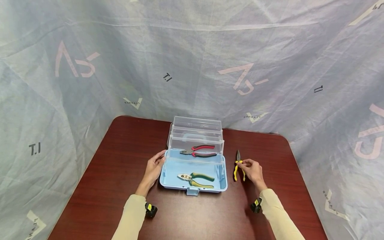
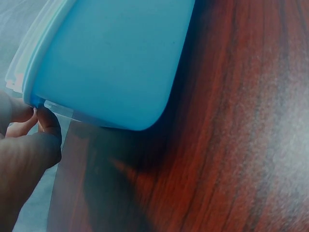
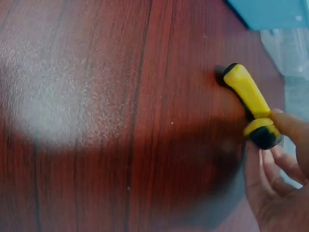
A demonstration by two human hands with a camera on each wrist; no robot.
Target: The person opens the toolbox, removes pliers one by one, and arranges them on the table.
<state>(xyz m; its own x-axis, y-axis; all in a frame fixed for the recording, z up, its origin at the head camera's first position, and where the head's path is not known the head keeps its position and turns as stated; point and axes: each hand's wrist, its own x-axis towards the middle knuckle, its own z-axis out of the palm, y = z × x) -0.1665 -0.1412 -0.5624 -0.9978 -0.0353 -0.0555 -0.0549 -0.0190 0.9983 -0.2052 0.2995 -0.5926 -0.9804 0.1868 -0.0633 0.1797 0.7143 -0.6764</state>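
A light blue toolbox (image 1: 163,181) stands on the table with its clear lid raised. My left hand (image 1: 153,169) is at its left side; in the left wrist view, thumb and fingers pinch the rim (image 2: 35,84) near a back corner. Green-and-yellow combination pliers (image 1: 192,177) lie in the box, handles to the right. Red-and-black pliers (image 1: 193,152) lie farther back, in a clear tray. Right of the box, my right hand (image 1: 253,170) pinches yellow-and-black long-nose pliers (image 1: 235,172) near the pivot, their nose toward the back. A handle (image 3: 248,89) shows in the right wrist view.
The dark red wooden table (image 1: 129,140) reaches back to grey printed cloth (image 1: 192,83), which hangs behind it and on both sides. Clear tiered trays and the lid (image 1: 198,123) rise at the box's back. A latch (image 1: 192,191) juts from its front.
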